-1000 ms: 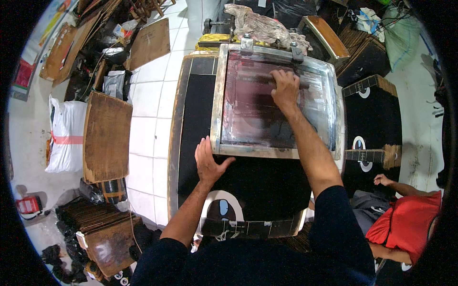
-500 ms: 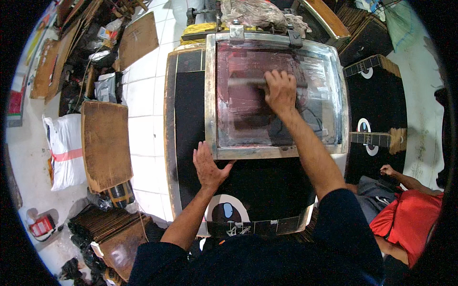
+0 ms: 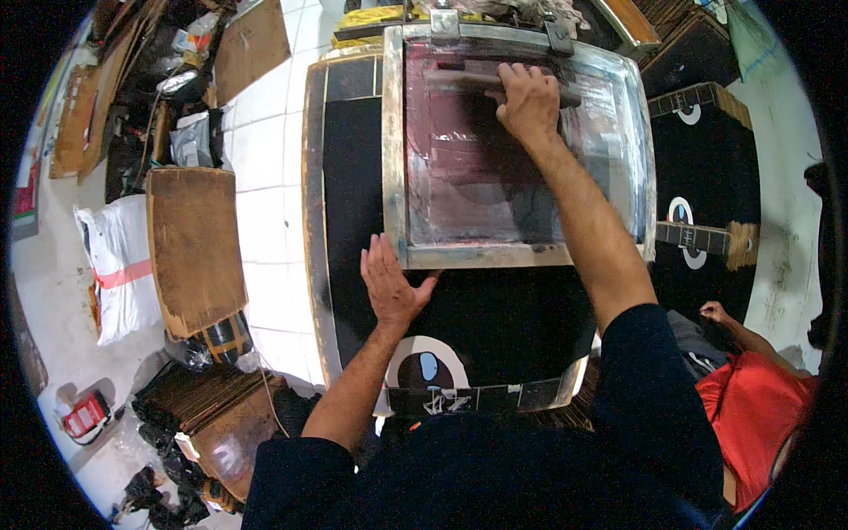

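A screen-printing frame (image 3: pixel 486 257) lies over black fabric (image 3: pixel 512 327) stretched on a board. Dark red ink streaks its mesh (image 3: pixel 459 168). My right hand (image 3: pixel 528 102) is closed around the middle of a squeegee (image 3: pixel 459 80), a long bar set crosswise on the mesh near the frame's far side. The squeegee's lower edge is hidden. At the frame's near left corner my left hand (image 3: pixel 393 284) rests with fingers stretched and thumb apart, holding nothing. In front of it, a white, brown and blue eye print (image 3: pixel 430 367) shows on the fabric.
Metal clamps (image 3: pixel 558 37) grip the frame's far edge. On the right lies another black printed board (image 3: pixel 707 177); a person in red (image 3: pixel 760 406) sits near it. Brown boards (image 3: pixel 196 252), a white sack (image 3: pixel 124 274) and stacked boards (image 3: pixel 203 397) stand at left beside white floor tiles (image 3: pixel 265 212).
My right hand has slid the squeegee across the mesh toward the frame's far side. My left hand stays at the near left corner. The whole view has shifted slightly.
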Demonstrator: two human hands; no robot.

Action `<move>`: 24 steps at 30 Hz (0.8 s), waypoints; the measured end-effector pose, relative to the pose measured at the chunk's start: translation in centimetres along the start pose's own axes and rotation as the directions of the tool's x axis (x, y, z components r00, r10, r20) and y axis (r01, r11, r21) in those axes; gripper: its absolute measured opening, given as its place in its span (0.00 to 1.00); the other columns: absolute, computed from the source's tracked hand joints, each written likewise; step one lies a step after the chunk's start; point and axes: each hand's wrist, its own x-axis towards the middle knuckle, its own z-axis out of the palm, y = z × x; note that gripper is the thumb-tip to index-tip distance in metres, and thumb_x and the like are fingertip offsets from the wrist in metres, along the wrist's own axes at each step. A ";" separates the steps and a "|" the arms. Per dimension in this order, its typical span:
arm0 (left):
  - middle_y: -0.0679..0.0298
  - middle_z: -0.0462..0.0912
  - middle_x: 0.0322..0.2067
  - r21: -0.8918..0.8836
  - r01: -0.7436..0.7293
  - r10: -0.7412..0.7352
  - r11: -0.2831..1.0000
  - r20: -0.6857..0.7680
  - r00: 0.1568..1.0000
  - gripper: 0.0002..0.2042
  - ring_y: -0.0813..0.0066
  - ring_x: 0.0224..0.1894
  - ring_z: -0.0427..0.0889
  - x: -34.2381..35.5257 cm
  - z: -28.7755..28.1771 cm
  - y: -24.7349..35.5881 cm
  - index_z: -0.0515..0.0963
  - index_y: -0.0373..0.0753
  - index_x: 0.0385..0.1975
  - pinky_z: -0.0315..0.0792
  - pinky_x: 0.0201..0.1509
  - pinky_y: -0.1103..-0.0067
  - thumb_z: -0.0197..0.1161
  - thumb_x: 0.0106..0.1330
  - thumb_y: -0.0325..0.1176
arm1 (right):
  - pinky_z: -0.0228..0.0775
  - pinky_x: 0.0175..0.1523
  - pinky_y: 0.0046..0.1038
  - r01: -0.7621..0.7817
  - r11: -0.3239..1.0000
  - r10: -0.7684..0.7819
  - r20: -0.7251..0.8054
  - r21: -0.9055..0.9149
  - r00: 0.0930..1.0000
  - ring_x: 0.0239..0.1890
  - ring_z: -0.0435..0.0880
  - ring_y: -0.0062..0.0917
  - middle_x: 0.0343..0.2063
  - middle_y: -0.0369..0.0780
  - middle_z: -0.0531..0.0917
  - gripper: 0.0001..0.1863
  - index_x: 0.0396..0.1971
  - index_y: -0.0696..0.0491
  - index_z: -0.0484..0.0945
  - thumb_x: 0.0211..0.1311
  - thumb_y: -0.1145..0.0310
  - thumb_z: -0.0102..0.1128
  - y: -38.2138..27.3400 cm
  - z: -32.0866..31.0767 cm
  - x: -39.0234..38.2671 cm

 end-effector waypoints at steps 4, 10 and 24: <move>0.42 0.59 0.71 0.014 0.023 -0.024 1.000 0.043 0.999 0.57 0.47 0.76 0.57 0.1 0.1 0.0 0.52 0.27 0.74 0.50 0.80 0.51 0.78 0.53 0.57 | 0.69 0.54 0.41 0.024 1.000 -0.025 0.032 0.019 0.999 0.47 0.79 0.34 0.41 0.36 0.80 0.30 0.46 0.46 0.78 0.35 0.67 0.79 -1.9 -2.9 -6.6; 0.45 0.59 0.73 -0.055 0.031 -0.031 0.998 0.013 0.999 0.57 0.50 0.78 0.55 0.1 -0.1 0.0 0.52 0.30 0.75 0.48 0.80 0.51 0.78 0.54 0.59 | 0.67 0.57 0.39 -0.018 0.999 0.013 0.134 0.035 0.991 0.49 0.78 0.33 0.42 0.35 0.79 0.29 0.46 0.45 0.78 0.38 0.71 0.77 -3.8 -5.7 -11.4; 0.49 0.84 0.55 -0.602 0.302 -0.328 0.739 0.071 0.942 0.49 0.60 0.58 0.84 1.8 -3.2 2.0 0.63 0.30 0.71 0.76 0.66 0.66 0.84 0.47 0.26 | 0.68 0.55 0.47 0.001 0.982 -0.029 0.145 0.187 0.989 0.48 0.83 0.38 0.43 0.38 0.87 0.20 0.48 0.47 0.82 0.54 0.66 0.73 -0.3 -5.3 -4.9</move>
